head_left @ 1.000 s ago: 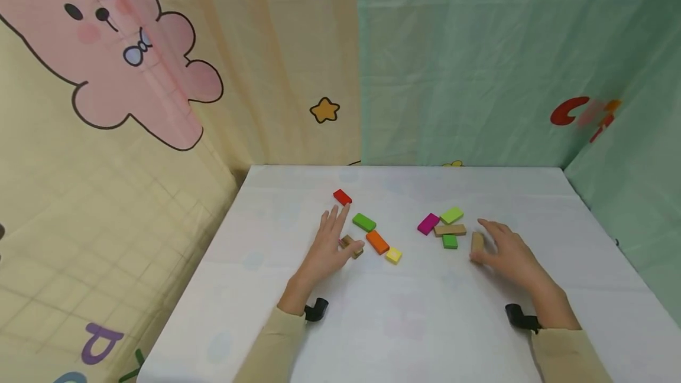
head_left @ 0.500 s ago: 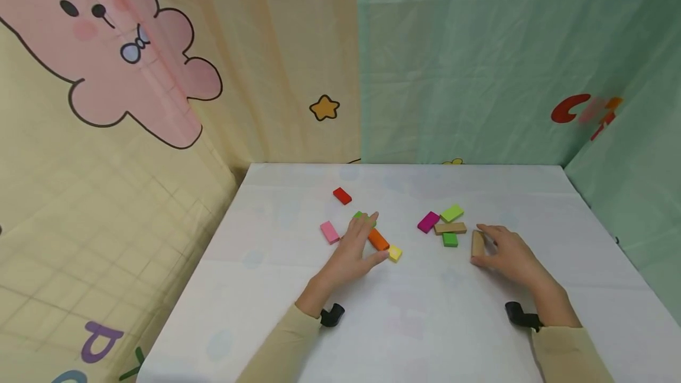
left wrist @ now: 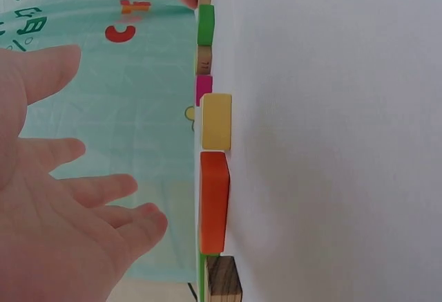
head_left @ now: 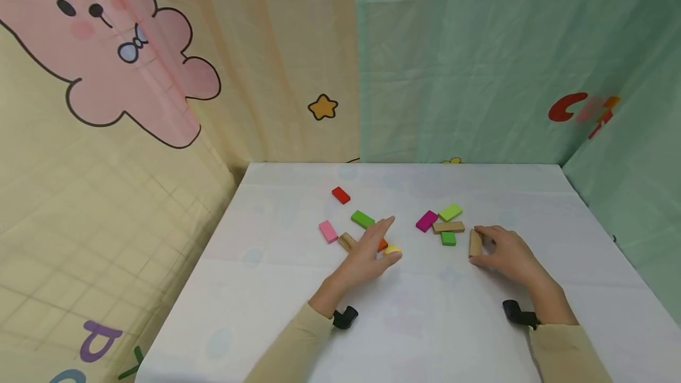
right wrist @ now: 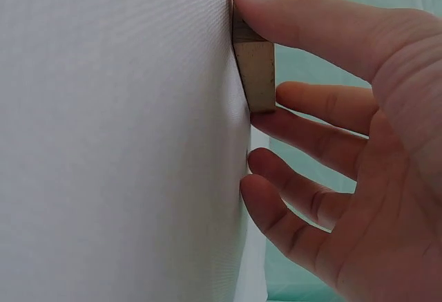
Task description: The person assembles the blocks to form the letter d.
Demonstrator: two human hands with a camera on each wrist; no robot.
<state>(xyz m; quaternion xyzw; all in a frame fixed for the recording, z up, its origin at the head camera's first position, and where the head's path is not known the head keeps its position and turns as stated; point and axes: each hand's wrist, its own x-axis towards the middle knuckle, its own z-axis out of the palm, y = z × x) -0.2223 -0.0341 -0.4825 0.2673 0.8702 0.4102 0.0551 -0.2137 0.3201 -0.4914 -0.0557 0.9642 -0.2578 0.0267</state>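
My left hand (head_left: pixel 367 256) hovers with spread fingers over the left group of blocks. Beneath it are an orange block (left wrist: pixel 214 202) and a yellow block (left wrist: pixel 217 122), both partly covered in the head view. A striped brown block (head_left: pixel 347 241) lies just left of this hand, and a green block (head_left: pixel 362 219) is beyond it. On the right, my right hand (head_left: pixel 505 256) pinches a plain wooden block (right wrist: pixel 257 74) end to end, thumb at the near end and fingers at the far one. That block rests on the white table (head_left: pixel 415 318).
A pink block (head_left: pixel 328 231) and a red block (head_left: pixel 341 195) lie farther left and back. Right of centre, a magenta block (head_left: pixel 426 221), a lime block (head_left: pixel 450 212), a wooden block (head_left: pixel 448 227) and a small green block (head_left: pixel 448 239) sit close together. Printed curtains stand behind the table.
My left hand has moved right, from the striped brown block to above the orange and yellow ones, uncovering the pink block. My right hand has closed its fingers onto the wooden block's far end.
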